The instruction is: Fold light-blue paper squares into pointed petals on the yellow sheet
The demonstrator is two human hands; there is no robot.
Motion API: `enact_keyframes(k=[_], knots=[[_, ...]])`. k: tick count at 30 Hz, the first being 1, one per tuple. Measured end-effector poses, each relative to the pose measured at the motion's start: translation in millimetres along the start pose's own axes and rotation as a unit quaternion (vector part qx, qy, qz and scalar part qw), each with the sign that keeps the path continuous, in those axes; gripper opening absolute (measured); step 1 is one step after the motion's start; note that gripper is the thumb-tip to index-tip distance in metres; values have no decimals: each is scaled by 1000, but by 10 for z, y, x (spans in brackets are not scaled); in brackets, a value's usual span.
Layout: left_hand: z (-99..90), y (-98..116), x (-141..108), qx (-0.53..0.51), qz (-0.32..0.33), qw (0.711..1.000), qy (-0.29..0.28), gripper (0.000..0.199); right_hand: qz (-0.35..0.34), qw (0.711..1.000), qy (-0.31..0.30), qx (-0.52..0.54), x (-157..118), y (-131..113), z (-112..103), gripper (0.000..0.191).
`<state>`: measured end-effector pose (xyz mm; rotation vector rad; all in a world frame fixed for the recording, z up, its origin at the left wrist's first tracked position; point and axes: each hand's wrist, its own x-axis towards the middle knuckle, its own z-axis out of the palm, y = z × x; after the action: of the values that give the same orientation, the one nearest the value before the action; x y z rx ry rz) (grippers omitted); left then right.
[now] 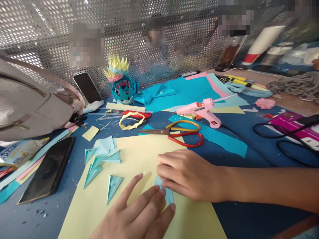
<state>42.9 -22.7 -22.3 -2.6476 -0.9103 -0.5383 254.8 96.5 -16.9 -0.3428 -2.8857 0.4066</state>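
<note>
A small piece of light blue paper (169,196) lies on a large pale yellow sheet (194,219). My right hand (185,174) is closed over its upper part, fingers curled and thumb pressed against it; part of the paper is hidden. From below, my left hand (142,209) rests its fingertips on the paper's left and lower edges, fingers stretched and index finger apart. To the left, a single folded blue triangle (114,187) lies on the yellow sheet. Above it is a cluster of several more folded triangles (93,169) and light blue paper pieces (106,145).
Scissors (184,132) lie at the sheet's top edge, with a pink glue gun (199,110) behind. A yellow paper ring (132,120), red-handled cutter (139,115) and folded-paper model (122,83) stand farther back. Phones (50,169) (87,87) and a bag (32,106) are left; a power strip (294,127) right.
</note>
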Motion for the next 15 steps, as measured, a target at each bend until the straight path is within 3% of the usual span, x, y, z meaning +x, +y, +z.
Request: enact_keyframes(k=[9,15], knots=[[29,22,4,-21,-21,999,24,27,-8,1000,-1,-19,-7,-11,-5,23],[-13,3,-1,-20,-11,1000,5,30,12,996,49,75,-30,28,-31,19]])
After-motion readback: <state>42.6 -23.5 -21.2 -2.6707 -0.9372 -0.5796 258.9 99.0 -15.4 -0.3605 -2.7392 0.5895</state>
